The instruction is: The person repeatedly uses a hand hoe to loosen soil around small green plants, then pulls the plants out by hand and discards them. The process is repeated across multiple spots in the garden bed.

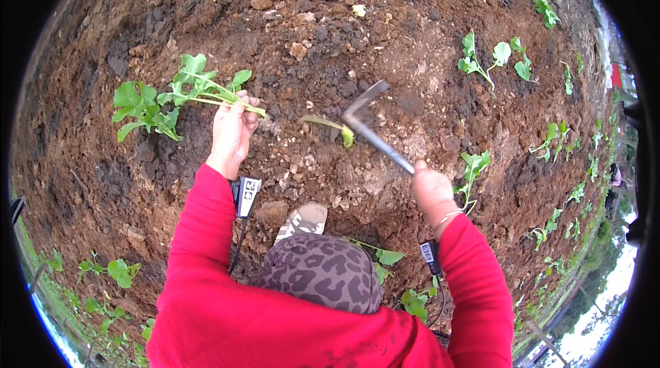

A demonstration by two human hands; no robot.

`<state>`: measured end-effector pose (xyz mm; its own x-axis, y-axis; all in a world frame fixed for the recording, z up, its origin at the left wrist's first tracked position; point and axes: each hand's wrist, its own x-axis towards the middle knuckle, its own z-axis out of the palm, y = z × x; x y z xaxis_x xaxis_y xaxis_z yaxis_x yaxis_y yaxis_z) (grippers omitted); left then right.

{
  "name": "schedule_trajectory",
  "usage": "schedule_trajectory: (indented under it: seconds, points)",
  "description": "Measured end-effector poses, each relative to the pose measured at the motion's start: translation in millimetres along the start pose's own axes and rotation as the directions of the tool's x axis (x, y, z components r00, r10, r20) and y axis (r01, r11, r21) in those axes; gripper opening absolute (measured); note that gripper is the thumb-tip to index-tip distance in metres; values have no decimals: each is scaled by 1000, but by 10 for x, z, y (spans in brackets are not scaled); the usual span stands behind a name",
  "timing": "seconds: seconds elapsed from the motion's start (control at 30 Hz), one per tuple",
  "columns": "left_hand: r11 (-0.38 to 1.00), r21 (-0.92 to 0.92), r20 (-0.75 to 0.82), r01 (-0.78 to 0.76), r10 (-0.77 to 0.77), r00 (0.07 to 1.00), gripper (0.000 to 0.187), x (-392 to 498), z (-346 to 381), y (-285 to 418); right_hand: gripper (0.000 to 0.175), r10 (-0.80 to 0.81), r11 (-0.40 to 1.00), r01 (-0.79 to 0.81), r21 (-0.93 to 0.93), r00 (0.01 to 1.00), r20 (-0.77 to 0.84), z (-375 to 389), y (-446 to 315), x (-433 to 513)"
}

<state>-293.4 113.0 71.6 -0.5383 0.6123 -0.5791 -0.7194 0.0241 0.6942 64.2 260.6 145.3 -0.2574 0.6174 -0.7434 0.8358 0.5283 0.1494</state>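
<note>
Leafy green seedlings [198,84] are pinched by their pale stems between the thumb and fingers of my left hand [234,125], above the soil. My right hand [433,190] grips the handle of a small metal hand hoe [379,141], whose angled blade is slightly blurred over the brown soil between my hands. Near the hoe's bend, a pale stem ends in a yellow-green leaf [347,137]. Another leafy seedling [145,110] lies on the soil left of my left hand.
Seedlings [482,63] stand or lie in the soil at the right, one [472,174] close to my right hand. More leafy plants [121,271] are at the lower left. My shoe [308,216] rests on cloddy soil, with leaves [386,257] near my knee.
</note>
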Motion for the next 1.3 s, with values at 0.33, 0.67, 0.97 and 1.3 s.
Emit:
schedule_trajectory:
  seconds: [0.33, 0.67, 0.97, 1.3]
  points:
    - [987, -133, 144, 93, -74, 987, 25, -24, 272, -250, 17, 306, 749, 208, 629, 733, -607, -685, -126, -142]
    - [990, -80, 114, 120, -110, 987, 20, -66, 275, -333, 25, 76, 840, -52, 541, 997, -23, -146, -273, -381]
    - [990, -114, -2, 80, -81, 997, 16, -132, 356, -308, 31, 179, 815, 13, 579, 945, -273, 24, -732, -39]
    - [999, -32, -39, -37, 36, 999, 18, -65, 150, -356, 14, 36, 676, 219, 704, 944, -328, -268, -529, -270]
